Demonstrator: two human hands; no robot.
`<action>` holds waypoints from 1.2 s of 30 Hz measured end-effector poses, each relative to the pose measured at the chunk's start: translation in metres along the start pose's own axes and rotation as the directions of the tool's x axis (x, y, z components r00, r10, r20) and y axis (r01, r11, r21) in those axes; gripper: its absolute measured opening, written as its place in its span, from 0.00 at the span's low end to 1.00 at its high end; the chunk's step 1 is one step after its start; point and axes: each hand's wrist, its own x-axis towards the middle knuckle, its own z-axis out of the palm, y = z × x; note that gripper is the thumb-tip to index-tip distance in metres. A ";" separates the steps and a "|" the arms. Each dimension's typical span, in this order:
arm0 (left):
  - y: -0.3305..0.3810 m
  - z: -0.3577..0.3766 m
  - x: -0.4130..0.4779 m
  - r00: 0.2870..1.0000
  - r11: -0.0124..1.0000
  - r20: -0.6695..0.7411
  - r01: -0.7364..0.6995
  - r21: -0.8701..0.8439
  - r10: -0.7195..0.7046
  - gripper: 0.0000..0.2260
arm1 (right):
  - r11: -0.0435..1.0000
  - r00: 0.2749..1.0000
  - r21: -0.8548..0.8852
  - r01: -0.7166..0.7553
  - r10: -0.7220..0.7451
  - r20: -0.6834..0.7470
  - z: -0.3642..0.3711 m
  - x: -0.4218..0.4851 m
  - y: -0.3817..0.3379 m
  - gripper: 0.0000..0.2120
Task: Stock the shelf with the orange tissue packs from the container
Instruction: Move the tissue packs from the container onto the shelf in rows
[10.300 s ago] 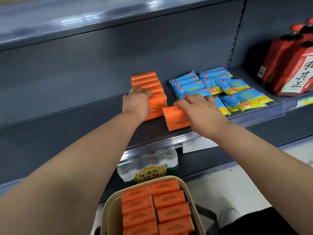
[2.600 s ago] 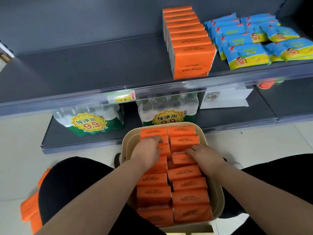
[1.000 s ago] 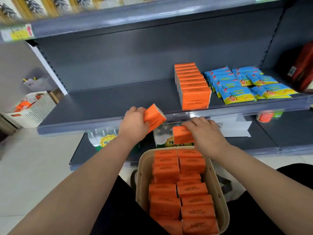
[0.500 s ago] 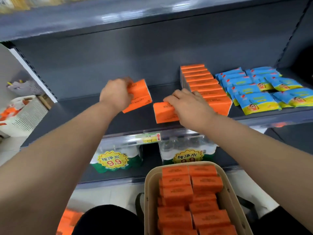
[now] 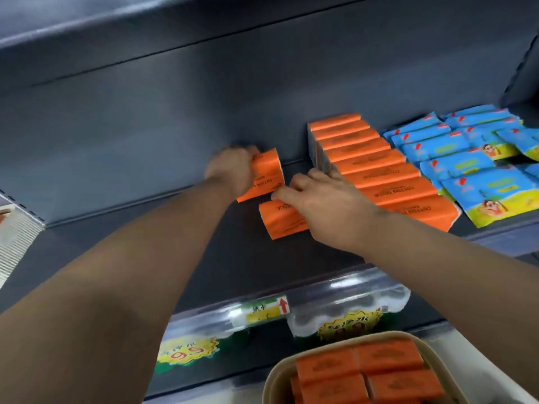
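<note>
Left hand [image 5: 230, 170] curled round orange plastic-wrapped tissue pack [image 5: 267, 176], tilted, at back of dark grey metal shelf [image 5: 262, 263]. Right hand [image 5: 323, 202] gripping second orange pack [image 5: 280, 218], flat on shelf, "…SUE" legible. Just right: row of orange packs [image 5: 379, 173], front one printed "COTTON T…". Beyond, blue-and-yellow sachets [image 5: 478, 170]. Below: beige oval container [image 5: 269, 386] holding more orange packs [image 5: 358, 371]; yellow starburst label [image 5: 186, 352], "9.9".

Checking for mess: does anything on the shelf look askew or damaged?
Nothing spilled or damaged. The tilted pack gripped by the left hand is out of line with the neat orange row; the right hand holds a second pack on the shelf.
</note>
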 end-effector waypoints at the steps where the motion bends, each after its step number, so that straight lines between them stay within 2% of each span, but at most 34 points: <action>1: 0.002 0.004 0.007 1.000 1.000 -0.007 -0.015 0.011 0.015 0.19 | 1.000 1.000 0.005 -0.002 0.002 0.014 0.001 0.003 0.002 0.31; 10: 0.025 0.015 0.070 0.981 0.983 -0.107 -0.149 0.106 0.160 0.18 | 1.000 0.997 -0.007 -0.006 0.007 0.071 0.002 0.022 0.011 0.28; 15: 0.035 0.021 0.082 0.977 0.981 -0.130 -0.156 0.114 0.171 0.16 | 1.000 0.994 -0.005 -0.028 0.028 0.108 0.000 0.027 0.015 0.29; 20: 0.032 0.012 0.074 0.973 0.983 -0.152 -0.182 -0.031 0.175 0.19 | 0.999 0.993 -0.009 -0.038 0.039 0.115 -0.002 0.029 0.016 0.29; 24: 0.013 -0.006 0.046 0.971 0.978 -0.200 -0.159 -0.136 0.130 0.16 | 0.997 0.991 -0.008 -0.071 0.071 0.113 0.001 0.040 0.014 0.29; 31: -0.029 -0.022 -0.003 0.979 0.987 -0.198 -0.079 -0.139 0.050 0.17 | 0.983 0.981 0.016 -0.185 0.184 0.065 0.004 0.092 0.025 0.25; 36: -0.034 -0.022 -0.006 0.976 0.982 -0.215 -0.069 -0.176 0.030 0.17 | 0.972 0.972 0.050 -0.231 0.229 0.045 0.012 0.124 0.033 0.26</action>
